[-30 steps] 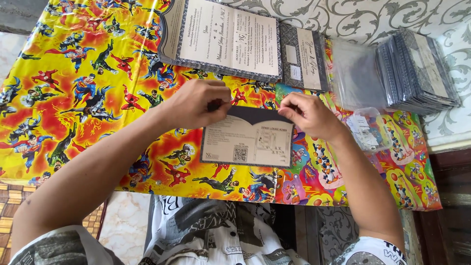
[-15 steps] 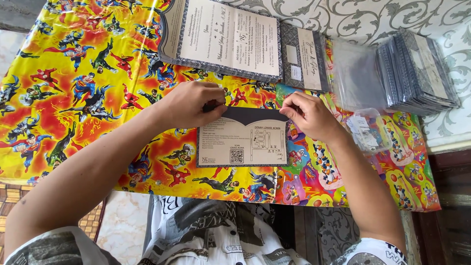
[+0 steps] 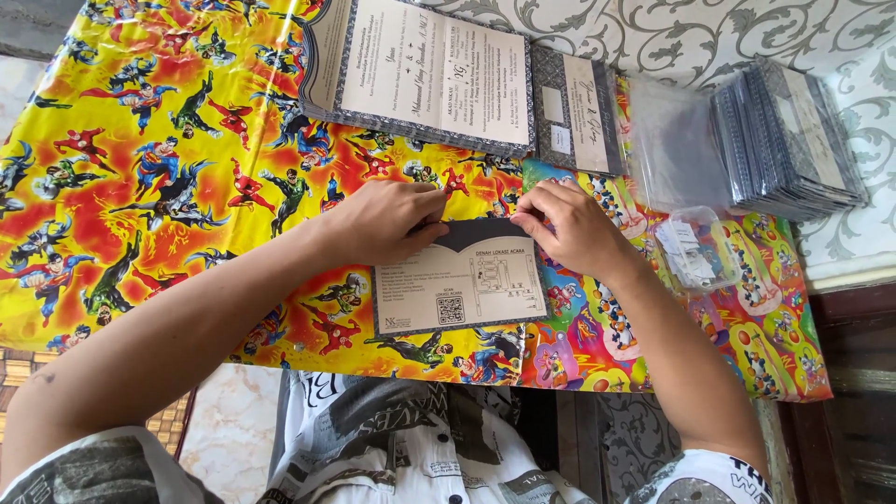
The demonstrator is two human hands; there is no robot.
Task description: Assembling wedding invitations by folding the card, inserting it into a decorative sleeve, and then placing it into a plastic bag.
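A folded card [image 3: 462,285], cream with a dark grey top flap and a small map and square code printed on it, lies on the bright cartoon-print tablecloth [image 3: 140,187]. My left hand [image 3: 387,219] presses the flap's left end with its fingertips. On the flap's right end, my right hand [image 3: 569,224] pinches the edge. Both hands rest on the same card.
A pile of unfolded cards [image 3: 420,70] lies beyond my hands, with a folded one [image 3: 579,112] beside it. A clear plastic sleeve [image 3: 672,149] and a stack of wrapped cards [image 3: 793,140] sit at the right. A small bag of paper labels [image 3: 691,252] lies near my right wrist.
The card has shifted slightly and its flap is pressed flatter. My left hand slid along the flap's left end; the right hand stayed at the right end.
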